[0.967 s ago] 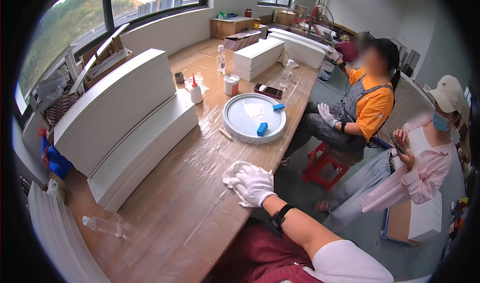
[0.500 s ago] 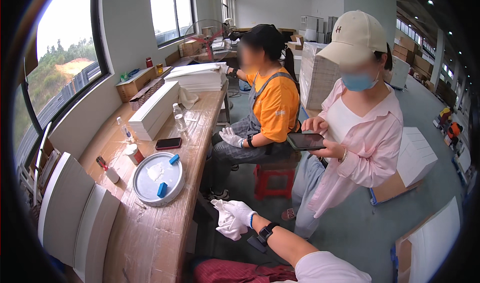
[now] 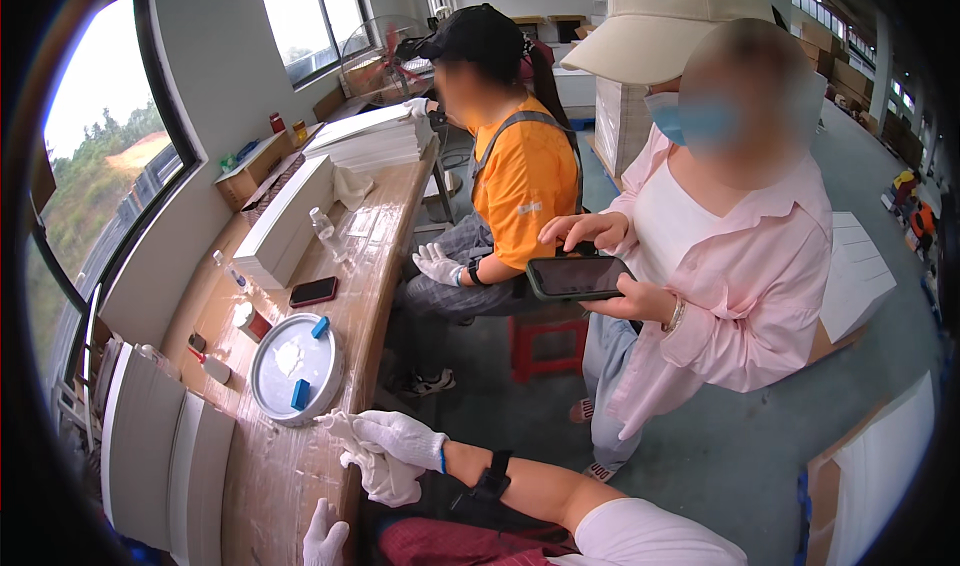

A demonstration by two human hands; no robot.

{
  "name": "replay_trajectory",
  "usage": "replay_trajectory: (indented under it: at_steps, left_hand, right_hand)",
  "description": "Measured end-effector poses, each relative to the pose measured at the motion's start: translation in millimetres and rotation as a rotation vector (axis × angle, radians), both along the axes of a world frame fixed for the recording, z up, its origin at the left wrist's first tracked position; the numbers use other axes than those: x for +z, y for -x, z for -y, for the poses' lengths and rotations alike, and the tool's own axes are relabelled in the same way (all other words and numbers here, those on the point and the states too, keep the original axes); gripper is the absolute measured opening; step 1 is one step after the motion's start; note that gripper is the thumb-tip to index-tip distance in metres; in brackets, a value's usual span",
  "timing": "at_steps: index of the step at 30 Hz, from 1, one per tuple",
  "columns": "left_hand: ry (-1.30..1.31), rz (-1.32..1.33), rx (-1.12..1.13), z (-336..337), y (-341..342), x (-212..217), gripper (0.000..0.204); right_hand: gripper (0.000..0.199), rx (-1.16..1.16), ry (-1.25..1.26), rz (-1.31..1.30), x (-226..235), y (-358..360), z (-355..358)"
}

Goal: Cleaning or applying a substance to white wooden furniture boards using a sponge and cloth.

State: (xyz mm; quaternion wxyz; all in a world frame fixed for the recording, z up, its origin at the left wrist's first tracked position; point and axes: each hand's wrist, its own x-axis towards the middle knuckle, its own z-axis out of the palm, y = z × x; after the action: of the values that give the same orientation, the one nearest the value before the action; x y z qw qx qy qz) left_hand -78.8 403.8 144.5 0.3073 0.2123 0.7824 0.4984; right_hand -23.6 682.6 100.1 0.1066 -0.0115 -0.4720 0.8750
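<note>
Right hand (image 3: 402, 436): cloth (image 3: 388, 479) clasped, bunched at table (image 3: 270, 481) edge, its length slanted down rightward from near lid (image 3: 325, 366). Lid placed up-left of grip. Left hand (image 3: 325, 538) held farther below, partly cut off; its grip cannot be told.

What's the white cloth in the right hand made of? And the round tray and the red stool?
White cloth: probably soft, matte fabric, because it hangs in loose folds from the right hand. Whether it's cotton, I can't tell.
Round tray: looks like smooth plastic with a raised rim, though painted metal is possible.
Red stool: most likely hard plastic, judging by its even colour.
</note>
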Motion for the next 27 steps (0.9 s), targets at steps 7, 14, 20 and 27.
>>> replay_trajectory:
  at_steps: [7, 14, 20, 27]
  left_hand:
    - [-0.141, -0.011, 0.041, -43, 0, -17, 0.039]
    - [-0.549, -0.107, 0.309, 55, 22, 19, 0.035]
    - [-0.441, -0.340, 0.554, 125, 31, 29, 0.029]
    - [0.294, -0.464, 0.590, 226, 65, -76, 0.057]
  right_hand:
    - [0.027, 0.190, 0.203, -0.085, 31, 3, 46]
    - [0.041, 0.003, -0.062, -0.142, 40, 39, 46]
    - [0.045, 0.123, -0.192, -0.151, 39, 82, 102]
    - [0.048, 0.041, -1.019, -0.260, 18, 144, 165]
